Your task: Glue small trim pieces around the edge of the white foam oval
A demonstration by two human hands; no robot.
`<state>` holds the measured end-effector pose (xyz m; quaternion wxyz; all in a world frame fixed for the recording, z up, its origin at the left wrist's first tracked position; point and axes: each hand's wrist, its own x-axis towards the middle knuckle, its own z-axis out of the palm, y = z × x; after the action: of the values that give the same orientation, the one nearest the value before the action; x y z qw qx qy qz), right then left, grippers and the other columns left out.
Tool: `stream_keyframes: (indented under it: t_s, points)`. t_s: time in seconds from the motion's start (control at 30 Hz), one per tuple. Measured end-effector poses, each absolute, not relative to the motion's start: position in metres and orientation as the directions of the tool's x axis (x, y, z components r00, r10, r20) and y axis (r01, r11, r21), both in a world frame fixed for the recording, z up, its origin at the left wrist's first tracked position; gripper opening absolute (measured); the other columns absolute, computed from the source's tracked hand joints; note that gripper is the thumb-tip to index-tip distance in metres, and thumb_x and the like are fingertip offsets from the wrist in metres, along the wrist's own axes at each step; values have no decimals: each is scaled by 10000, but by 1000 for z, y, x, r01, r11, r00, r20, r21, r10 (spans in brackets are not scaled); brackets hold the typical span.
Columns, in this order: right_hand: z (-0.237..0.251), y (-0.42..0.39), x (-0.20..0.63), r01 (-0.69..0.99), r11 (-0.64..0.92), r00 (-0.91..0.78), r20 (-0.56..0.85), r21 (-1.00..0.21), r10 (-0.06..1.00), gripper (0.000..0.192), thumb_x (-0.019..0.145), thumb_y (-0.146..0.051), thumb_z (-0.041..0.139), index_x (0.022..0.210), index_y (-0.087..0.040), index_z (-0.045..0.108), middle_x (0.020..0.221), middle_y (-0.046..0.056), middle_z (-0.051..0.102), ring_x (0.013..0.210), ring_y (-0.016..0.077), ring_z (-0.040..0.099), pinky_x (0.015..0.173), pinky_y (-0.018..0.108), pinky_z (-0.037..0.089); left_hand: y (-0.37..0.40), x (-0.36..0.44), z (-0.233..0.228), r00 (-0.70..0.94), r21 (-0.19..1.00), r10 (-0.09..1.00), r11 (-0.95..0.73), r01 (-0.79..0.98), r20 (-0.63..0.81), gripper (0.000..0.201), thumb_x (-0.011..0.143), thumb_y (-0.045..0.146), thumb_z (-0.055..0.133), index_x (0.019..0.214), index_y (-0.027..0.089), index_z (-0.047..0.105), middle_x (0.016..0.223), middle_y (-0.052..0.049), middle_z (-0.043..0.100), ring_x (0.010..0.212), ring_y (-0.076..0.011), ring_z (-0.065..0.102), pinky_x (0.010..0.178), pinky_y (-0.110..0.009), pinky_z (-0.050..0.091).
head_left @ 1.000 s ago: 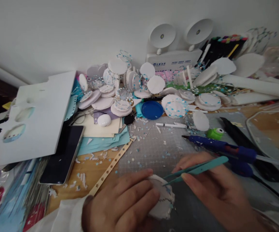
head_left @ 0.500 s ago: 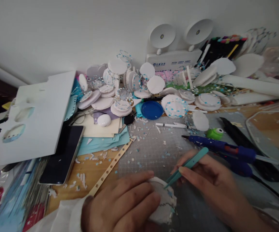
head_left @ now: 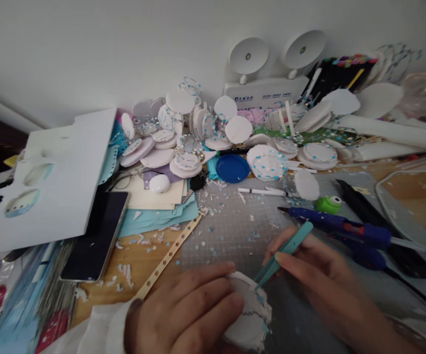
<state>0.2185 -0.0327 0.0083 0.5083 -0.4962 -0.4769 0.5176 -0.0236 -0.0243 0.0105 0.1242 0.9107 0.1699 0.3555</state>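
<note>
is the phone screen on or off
Off. The phone lies flat by the white board, its screen plain black with only a faint glint, no picture or light showing.

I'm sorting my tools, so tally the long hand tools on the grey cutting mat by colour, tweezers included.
Teal: 1, the tweezers held in the right hand
Blue: 1, the glue gun
White: 1, the pen
Black: 1, the flat black tool at the mat's right edge
Total: 4
</note>
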Motion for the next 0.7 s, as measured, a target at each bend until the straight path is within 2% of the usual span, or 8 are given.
stream_keyframes:
  t_s: [0.1,0.2,0.3,0.4,0.57,0.7]
  points:
    - [8,-33,221,-102,-24,8,-24,-994,1000,164,867,-365,705,802,-215,702,697,5,657,592,125,645,527,189,560,-26,-24,8,684,361,409,-905,223,604,347,975,297,628,1158,3,607,984,-182,773,1232,-319,644,961,-406,626]
    - [6,-35,224,-61,3,2,2,-998,1000,129,877,-340,700,822,-223,702,718,8,674,620,133,666,549,191,574,-27,-25,7,675,363,408,-906,218,614,375,959,310,651,1179,9,606,985,-182,773,1220,-319,652,959,-410,626]
    - [6,-37,224,57,85,19,87,-995,996,55,890,-293,687,853,-253,694,752,-11,695,657,122,688,586,173,581,-26,-25,6,678,363,409,-906,219,611,386,966,320,635,1202,17,595,992,-182,772,1213,-318,657,943,-410,633]
    - [11,-39,221,220,228,108,256,-948,960,68,885,-205,658,873,-266,683,801,-20,699,740,117,699,668,171,591,-25,-25,5,688,347,411,-907,239,598,417,943,321,665,1223,24,580,992,-177,772,1204,-315,662,936,-405,634]
    - [20,-41,221,416,444,196,554,-794,809,269,827,-63,633,972,-288,656,856,-1,685,814,170,686,741,301,591,-26,-27,1,671,313,447,-894,320,591,443,942,353,661,1237,31,587,1101,-205,736,1203,-276,659,996,-360,591]
    - [18,-39,229,530,396,204,566,-750,799,245,842,-102,657,966,-314,665,938,28,689,897,224,673,791,398,569,-28,-28,-1,668,317,458,-889,331,587,494,930,379,667,1267,30,571,1160,-223,716,1185,-274,665,1002,-360,582]
